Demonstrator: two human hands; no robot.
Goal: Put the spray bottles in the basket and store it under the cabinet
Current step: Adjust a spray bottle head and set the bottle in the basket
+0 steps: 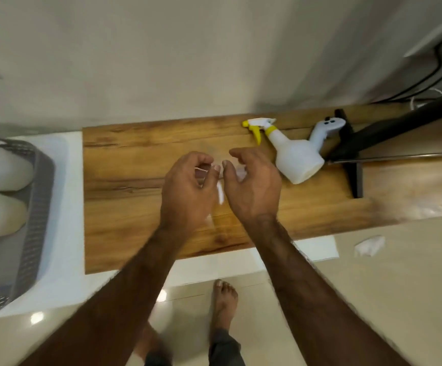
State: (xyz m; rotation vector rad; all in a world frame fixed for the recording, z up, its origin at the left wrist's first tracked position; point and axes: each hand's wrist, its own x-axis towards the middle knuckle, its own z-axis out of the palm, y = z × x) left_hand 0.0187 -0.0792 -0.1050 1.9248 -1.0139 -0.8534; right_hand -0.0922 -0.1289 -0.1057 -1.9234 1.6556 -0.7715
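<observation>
Bare forearms are reaching over a wooden board (135,220), the left hand (188,188) and right hand (252,186) curling fingers close together around something pale and blurred; whether either is gripping cannot be told. A white spray bottle (296,157) is lying on its side just right of them, while the grey basket (39,207) is sitting far left.

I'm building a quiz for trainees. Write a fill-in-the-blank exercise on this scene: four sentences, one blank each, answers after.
1. The spray bottle with the yellow trigger lies on its ___ on the wooden tabletop.
2. The grey basket stands to the ___ of that tabletop.
3. The basket holds ___ white rounded items.
4. The crumpled white paper lies on the ___.
Missing words: side; left; two; floor.
</observation>
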